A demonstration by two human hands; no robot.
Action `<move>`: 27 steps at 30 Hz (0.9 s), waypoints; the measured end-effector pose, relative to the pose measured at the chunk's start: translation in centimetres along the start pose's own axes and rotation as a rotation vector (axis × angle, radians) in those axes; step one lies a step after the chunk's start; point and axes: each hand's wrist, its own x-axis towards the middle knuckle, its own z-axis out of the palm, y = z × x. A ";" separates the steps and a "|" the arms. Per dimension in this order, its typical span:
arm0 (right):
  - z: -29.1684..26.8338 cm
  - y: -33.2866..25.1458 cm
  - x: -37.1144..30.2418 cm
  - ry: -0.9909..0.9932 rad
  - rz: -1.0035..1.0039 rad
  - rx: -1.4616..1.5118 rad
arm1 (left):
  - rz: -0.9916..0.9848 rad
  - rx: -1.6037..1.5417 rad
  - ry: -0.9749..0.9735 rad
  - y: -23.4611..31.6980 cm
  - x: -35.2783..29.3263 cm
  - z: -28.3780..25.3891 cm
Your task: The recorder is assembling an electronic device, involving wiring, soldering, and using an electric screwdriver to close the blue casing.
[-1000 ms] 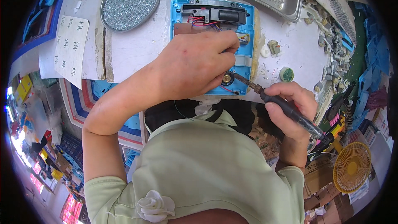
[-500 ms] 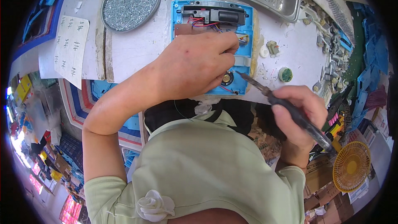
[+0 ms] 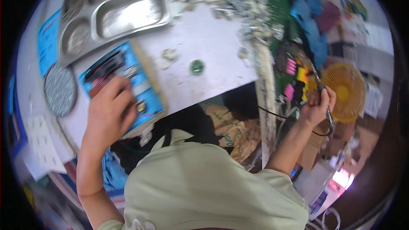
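Observation:
A blue plastic casing lies tilted on the table at left, with a black part, wires and a small round speaker-like part inside. My left hand rests over its near left side with curled fingers; what they pinch, if anything, is hidden. Far out to the right, my right hand is closed around a soldering iron, its metal end pointing away from me. The iron is slightly blurred. A dark cord hangs below that hand.
A compartmented steel tray stands behind the casing, with a round dish of small metal pieces at left. A small green round pot sits mid-table. Small parts crowd the far right edge. A yellow fan stands beside my right hand.
My view has swung to the right. My right hand has carried the soldering iron away from the casing, out past the table's right edge. My left hand stays at the casing.

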 end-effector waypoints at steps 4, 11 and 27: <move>-1.7 -0.9 -0.6 0.225 -0.084 -0.057 | -0.017 -0.032 0.007 0.7 0.2 0.3; -0.3 4.6 2.1 0.172 0.082 -0.303 | 0.036 -0.007 0.018 -0.6 -0.4 0.3; 24.3 -1.9 -14.9 -0.992 -0.461 -0.058 | -0.035 -0.137 0.411 -1.0 -3.2 0.2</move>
